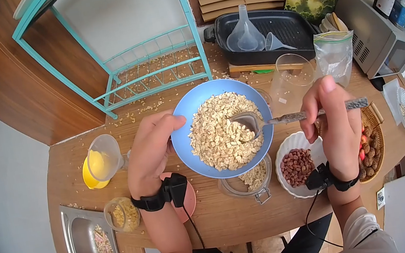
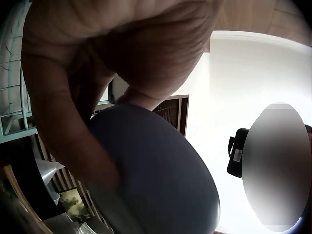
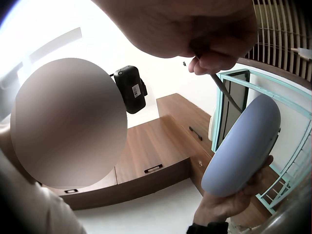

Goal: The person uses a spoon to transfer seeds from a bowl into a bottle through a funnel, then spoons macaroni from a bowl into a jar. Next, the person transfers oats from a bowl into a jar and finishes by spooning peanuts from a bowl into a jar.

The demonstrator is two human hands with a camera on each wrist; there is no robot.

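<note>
A blue bowl point(image 1: 181, 153) full of rolled oats point(image 1: 213, 130) is held above the table by my left hand point(image 1: 152, 147). The thumb lies on its rim, and the left wrist view shows fingers beneath the bowl's underside point(image 2: 156, 170). My right hand point(image 1: 338, 129) grips the handle of a metal spoon point(image 1: 291, 117), whose head rests among the oats. In the right wrist view the spoon's handle point(image 3: 226, 92) slants down into the tilted-looking bowl point(image 3: 243, 146). Below the bowl stands a glass clip-top jar point(image 1: 231, 188) with oats inside, partly hidden by it.
A white fluted dish point(image 1: 297, 191) of small reddish-brown pieces and a wicker basket point(image 1: 380, 151) of nuts stand at right. A pink plate point(image 1: 189, 205), glass jar point(image 1: 121, 215) and yellow bowl point(image 1: 92, 183) lie left, near the sink point(image 1: 76, 247). Behind are a turquoise rack point(image 1: 154, 87) and black pan point(image 1: 281, 53).
</note>
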